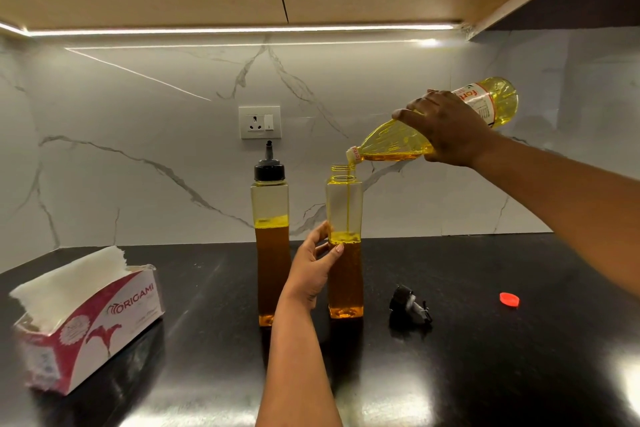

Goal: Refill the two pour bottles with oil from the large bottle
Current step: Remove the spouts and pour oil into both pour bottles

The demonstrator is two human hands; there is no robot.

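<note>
Marble wall [138, 135], black counter [485, 357], wall socket [259, 122], under-cabinet light strip [242, 30]

Tilted large bottle [436, 125] streams oil into open pour bottle [344, 215]; capped one [271, 218] beside.

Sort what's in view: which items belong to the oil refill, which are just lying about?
In the job:
- large clear plastic bottle of yellow oil, tilted, gripped by right hand
- open square clear pour bottle, steadied by left hand
- capped square clear pour bottle
- black spout cap, off
- small red cap, off

Lying about:
- red-and-white tissue box
- white wall socket
</note>
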